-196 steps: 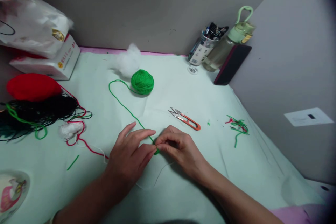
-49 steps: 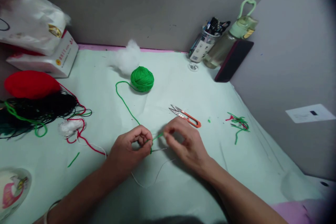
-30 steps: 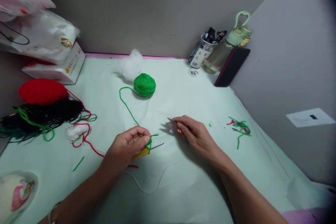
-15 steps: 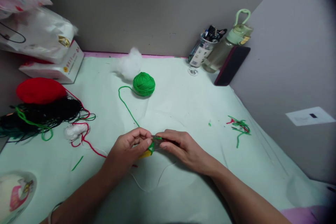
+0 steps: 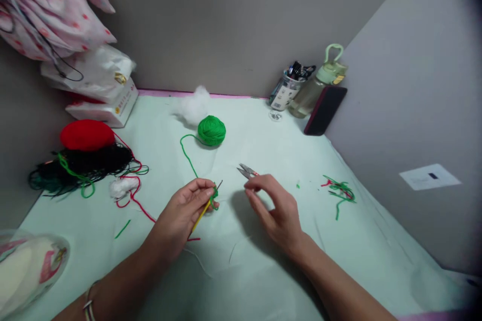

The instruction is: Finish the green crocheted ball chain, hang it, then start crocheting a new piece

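Observation:
My left hand [image 5: 188, 203] is closed on a crochet hook [image 5: 202, 216] with a yellow handle, its metal tip sticking out to the upper right. A small looped piece of green yarn [image 5: 214, 199] is gripped at the same fingers. My right hand [image 5: 276, 210] hovers to the right, thumb and forefinger curved and apart, nothing visible between them. Just beyond its fingers are small scissors [image 5: 247, 171], blades slightly parted and pointing left; their handles are hidden behind the hand. A green yarn ball [image 5: 211, 131] rests behind, its strand leading toward my left hand.
White stuffing [image 5: 194, 106] lies behind the ball. Red yarn [image 5: 87, 135], black yarn [image 5: 101, 163] and white yarn [image 5: 121, 188] are at left, near a plastic tub [image 5: 37, 276]. Yarn scraps [image 5: 341, 190] lie right. A pen holder [image 5: 284, 91], bottle [image 5: 307, 98] and phone [image 5: 326, 110] stand at the back.
My right hand has drawn away to the right from the green yarn at my left hand. The scissors, earlier at the yarn, now show beyond my right fingers. The view has shifted slightly.

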Demonstrator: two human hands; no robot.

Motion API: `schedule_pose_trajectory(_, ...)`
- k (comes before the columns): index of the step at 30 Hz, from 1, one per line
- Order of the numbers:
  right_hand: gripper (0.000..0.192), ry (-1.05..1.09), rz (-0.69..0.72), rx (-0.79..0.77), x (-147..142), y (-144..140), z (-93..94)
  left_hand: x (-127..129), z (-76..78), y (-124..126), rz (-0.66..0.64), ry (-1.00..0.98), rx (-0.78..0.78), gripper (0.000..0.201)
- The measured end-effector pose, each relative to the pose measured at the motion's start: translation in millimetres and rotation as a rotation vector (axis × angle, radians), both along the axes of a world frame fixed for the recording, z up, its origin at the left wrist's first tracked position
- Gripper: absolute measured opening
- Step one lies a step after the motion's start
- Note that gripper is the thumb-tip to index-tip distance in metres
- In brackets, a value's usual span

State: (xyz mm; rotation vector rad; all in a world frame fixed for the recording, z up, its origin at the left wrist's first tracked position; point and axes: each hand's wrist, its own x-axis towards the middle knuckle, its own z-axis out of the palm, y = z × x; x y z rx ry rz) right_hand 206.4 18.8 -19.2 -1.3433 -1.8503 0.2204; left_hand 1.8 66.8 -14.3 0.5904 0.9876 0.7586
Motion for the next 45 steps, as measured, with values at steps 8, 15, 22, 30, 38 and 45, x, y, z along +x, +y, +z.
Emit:
schedule_pose_trajectory(8,0.026,-0.479,0.362,0.287,-47.2,-26.9,7.6,8.5,7.3,-30.5,0.068,-0.172,-0.023,0.024)
schedule_pose_trajectory(15,0.024,-0.321,0.251,0.410,-47.1,-38.7,23.6,4.0,36.1,-47.8,0.049,-0.215,0.165,0.021)
schedule_pose_trajectory(22,0.024,0.411,0.153,0.136,-38.2,-63.7,58.4,-5.3,72.9,-76.9,0.013,-0.239,0.303,0.025)
schedule_pose_trajectory(30,0.003,0.619,0.163,0.090,-43.6,-72.4,76.6,3.3,69.9,-95.5,0.076,-0.265,0.443,0.023)
schedule_pose_trajectory(38,0.019,0.696,0.133,0.023,-37.4,-62.2,59.9,9.2,54.3,-91.4,-0.061,-0.344,0.396,0.020)
schedule_pose_trajectory(45,0.020,0.771,0.112,-0.096,-37.5,-60.6,49.6,12.4,38.8,-95.4,-0.152,-0.285,0.365,0.030)
